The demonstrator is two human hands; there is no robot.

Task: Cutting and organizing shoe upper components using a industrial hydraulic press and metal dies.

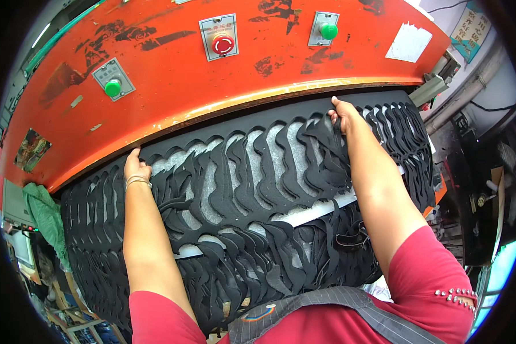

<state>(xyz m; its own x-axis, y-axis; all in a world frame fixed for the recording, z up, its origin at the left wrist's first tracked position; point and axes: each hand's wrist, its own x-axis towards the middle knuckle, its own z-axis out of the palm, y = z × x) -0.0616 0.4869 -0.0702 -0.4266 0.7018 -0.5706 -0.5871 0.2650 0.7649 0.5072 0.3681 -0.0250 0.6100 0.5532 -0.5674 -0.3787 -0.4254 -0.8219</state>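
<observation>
A wide black foam-like sheet, cut into wavy strips with long openings, lies under the lower edge of an orange machine. My left hand is closed on the sheet's far part at the left, thumb pointing away from me, fingers curled. Farther right, my right hand is closed on the same sheet close to the machine's edge, with black strips bunched below its fingers. Grey speckled surface shows through the openings between the hands. Loose black strips hang in layers over the near side, below a white bar.
The orange machine front spans the far side. It carries a red push button and two green buttons, one a left green button and one a right green button. A green cloth hangs at the left.
</observation>
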